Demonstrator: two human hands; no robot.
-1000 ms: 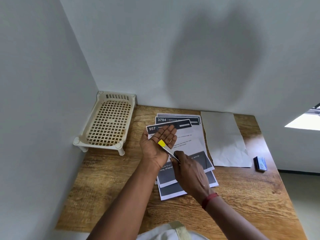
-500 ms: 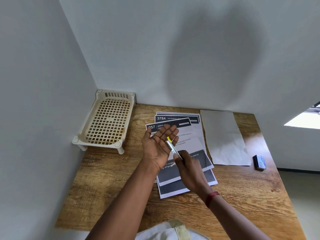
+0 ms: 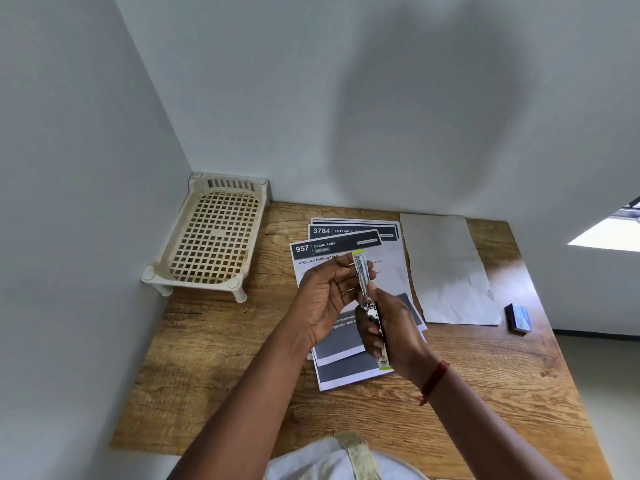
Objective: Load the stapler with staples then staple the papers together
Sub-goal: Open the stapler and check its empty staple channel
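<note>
Over the brown wooden desk point(image 3: 225, 358) I see the slim silver metal stapler point(image 3: 362, 278) hinged open, long axis pointing away, right hand point(image 3: 391, 327) gripping its near half, left hand point(image 3: 325, 292) curled round the far half, the small blue box point(image 3: 518, 317), likely staples, well right of the right fingers.

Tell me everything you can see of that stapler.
The stapler is slim, shiny metal with yellow-green plastic at both ends. It is swung open at its hinge into one long strip, pointing away from the person. The right hand grips its near half; the left hand curls its fingers round its far half. It is held in the air above the papers.
</note>
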